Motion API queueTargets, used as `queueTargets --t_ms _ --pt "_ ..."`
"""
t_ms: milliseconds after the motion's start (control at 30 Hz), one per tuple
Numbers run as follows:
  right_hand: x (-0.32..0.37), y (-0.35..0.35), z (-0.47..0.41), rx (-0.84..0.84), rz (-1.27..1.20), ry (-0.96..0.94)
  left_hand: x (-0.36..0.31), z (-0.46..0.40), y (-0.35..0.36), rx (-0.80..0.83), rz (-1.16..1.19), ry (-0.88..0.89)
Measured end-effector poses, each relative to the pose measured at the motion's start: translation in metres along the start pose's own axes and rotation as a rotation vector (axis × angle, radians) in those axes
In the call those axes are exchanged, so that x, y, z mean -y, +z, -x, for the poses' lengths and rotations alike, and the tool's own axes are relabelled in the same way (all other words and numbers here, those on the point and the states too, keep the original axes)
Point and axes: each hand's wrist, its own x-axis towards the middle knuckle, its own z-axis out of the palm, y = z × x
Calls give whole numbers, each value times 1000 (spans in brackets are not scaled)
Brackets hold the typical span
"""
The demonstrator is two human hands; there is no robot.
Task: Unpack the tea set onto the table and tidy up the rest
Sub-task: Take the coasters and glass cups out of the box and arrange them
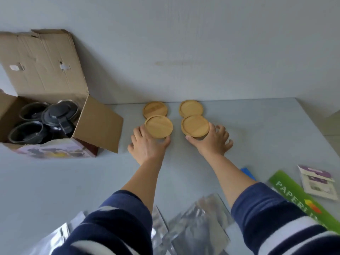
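Several round wooden coasters lie near the wall on the pale table (257, 126). Two rest at the back: one on the left (155, 109), one on the right (191, 108). My left hand (147, 144) grips the near-left coaster (158, 126) at its front edge. The near-right coaster (195, 126) is held the same way by my right hand (213, 140). An open cardboard box (55, 100) stands at the left. Inside it are dark glass cups (25, 133) and a lidded teapot (58, 115).
Crumpled clear plastic wrapping (198, 227) lies at the near edge between my sleeves. A green paper pack (294, 197), a white-and-purple leaflet (318, 181) and a small blue item (248, 173) lie at the near right. The wall runs just behind the coasters.
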Motion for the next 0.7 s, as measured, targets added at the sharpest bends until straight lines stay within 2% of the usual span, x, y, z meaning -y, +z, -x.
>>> queueTargets --t_ms 133,233,367,500,567,700 --pt "-27 4 38 50 12 35 19 33 -1 40 -9 -56" --pt "-39 8 49 93 52 45 30 42 1 130 -76 -68" --pt "-33 4 46 161 57 89 31 40 0 190 -151 -47" --pt "-18 -7 41 301 66 171 30 38 -8 240 -135 -48" --pt "-6 -14 41 330 111 164 31 36 -19 180 -109 19" --pt "43 -25 50 297 248 -6 44 13 -65 -76 -2 172"
